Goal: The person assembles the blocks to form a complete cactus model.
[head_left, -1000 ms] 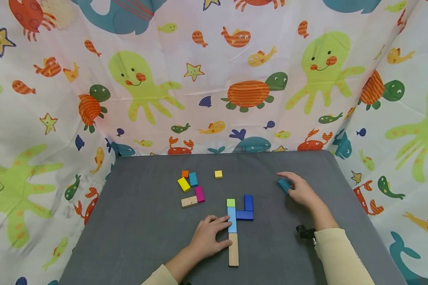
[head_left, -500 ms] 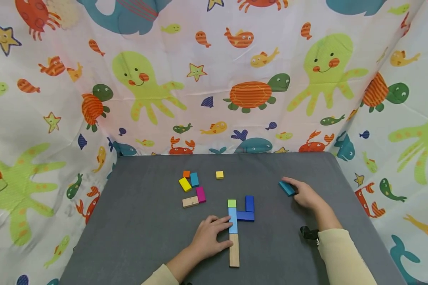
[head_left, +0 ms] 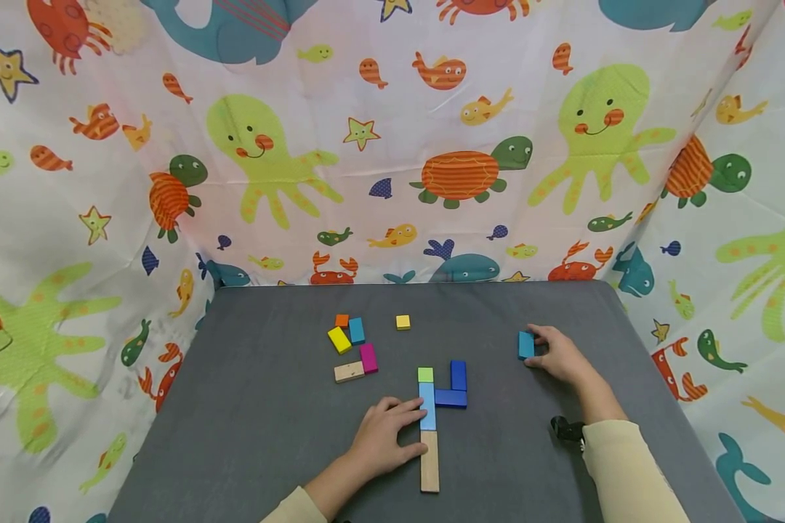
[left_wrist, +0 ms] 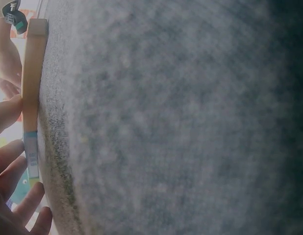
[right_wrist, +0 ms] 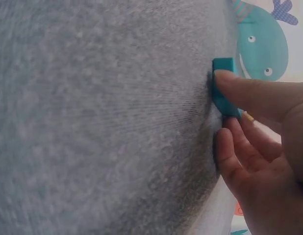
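Note:
My right hand (head_left: 559, 356) pinches a teal block (head_left: 525, 345) between thumb and fingers, at the right side of the grey table; the right wrist view shows the thumb on the teal block (right_wrist: 224, 90). My left hand (head_left: 382, 436) lies with spread fingers touching the left side of a column made of a natural wood block (head_left: 429, 468), a light blue block (head_left: 427, 418) and a green block (head_left: 425, 374). Two dark blue blocks, one upright in view (head_left: 458, 375) and one sideways (head_left: 451, 398), adjoin the column's right side.
Farther back on the left lie an orange block (head_left: 342, 320), a teal one (head_left: 356, 330), a yellow one (head_left: 339, 340), a magenta one (head_left: 368, 358) and a natural wood one (head_left: 349, 371). A small yellow block (head_left: 402, 322) stands apart. A patterned cloth (head_left: 379, 167) hangs behind the table.
The teal block at my right hand has turned from slanted to nearly straight, and my right thumb and fingers have closed around it. My left hand has stayed in place.

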A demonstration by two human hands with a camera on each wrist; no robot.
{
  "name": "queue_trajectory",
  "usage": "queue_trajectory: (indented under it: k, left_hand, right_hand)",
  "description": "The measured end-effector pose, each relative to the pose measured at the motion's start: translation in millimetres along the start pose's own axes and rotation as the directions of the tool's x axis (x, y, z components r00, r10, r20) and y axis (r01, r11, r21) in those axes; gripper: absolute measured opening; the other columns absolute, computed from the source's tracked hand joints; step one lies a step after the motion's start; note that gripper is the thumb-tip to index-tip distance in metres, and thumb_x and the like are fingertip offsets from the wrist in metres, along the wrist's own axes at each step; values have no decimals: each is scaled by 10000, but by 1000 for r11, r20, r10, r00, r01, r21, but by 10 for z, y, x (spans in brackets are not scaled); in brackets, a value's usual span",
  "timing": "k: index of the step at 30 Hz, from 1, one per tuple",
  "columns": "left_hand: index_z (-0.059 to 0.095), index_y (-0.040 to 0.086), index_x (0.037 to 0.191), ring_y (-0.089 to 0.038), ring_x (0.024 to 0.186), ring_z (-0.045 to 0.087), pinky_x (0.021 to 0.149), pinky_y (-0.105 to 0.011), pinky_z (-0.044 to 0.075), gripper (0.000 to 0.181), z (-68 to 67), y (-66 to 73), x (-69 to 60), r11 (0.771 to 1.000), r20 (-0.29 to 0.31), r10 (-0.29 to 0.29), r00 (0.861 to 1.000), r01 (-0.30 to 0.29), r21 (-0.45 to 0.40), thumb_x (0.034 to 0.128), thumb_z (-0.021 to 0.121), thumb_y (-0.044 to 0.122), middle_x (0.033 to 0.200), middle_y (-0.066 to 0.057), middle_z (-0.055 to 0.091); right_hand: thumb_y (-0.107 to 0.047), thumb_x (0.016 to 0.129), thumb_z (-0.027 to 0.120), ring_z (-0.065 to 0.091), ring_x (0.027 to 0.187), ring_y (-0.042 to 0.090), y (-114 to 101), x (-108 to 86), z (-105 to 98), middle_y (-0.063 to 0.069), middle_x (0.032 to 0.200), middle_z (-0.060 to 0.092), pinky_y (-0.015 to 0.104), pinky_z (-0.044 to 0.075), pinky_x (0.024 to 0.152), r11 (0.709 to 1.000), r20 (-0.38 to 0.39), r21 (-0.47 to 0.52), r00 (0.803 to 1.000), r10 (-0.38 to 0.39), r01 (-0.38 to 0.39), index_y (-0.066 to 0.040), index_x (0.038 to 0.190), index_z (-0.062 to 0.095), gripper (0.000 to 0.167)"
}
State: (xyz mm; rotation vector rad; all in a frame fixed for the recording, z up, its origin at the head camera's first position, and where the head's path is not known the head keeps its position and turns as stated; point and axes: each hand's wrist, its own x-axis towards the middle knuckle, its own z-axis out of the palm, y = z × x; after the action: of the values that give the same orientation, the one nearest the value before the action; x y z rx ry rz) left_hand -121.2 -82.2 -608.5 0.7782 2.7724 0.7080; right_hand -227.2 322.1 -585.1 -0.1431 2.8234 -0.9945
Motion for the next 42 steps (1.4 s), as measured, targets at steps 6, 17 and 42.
queue_trajectory:
  k: [6, 17, 42]
  left_hand:
    - [597, 368, 1409, -142, 1238, 461, 981, -465, 424, 582, -8, 7, -10, 1000, -2, -3, 1000, 3, -1, 868, 743, 525, 1521, 212, 470]
    - [599, 362, 1408, -145, 1235, 467, 980, -472, 426, 586, -22, 1, 1, 1000, -21, 12, 1000, -12, 0, 866, 742, 530, 1517, 211, 475]
    - [585, 374, 1419, -154, 1249, 457, 982, -482, 424, 598, 5, 2, 5, 1000, 7, -16, 1000, 16, -12, 864, 745, 530, 1520, 222, 465]
  right_hand:
    - [-200, 869, 800, 554, 1186, 444, -3, -1, 13, 305, 1346, 526, 611, 438, 986, 1000, -9, -9, 1000, 19, -19, 63, 1448, 471, 716]
    - [-366, 854, 815, 581, 1151, 395, -195, -15, 131, 241, 1295, 555, 567, 490, 960, 999, -81, 49, 997, -2, 6, 0, 1414, 539, 724]
    - [-259, 846, 829, 656, 1059, 365, -622, 97, 456, 159, 1369, 545, 493, 565, 861, 978, -84, 136, 986, -146, 156, -84, 1404, 574, 639]
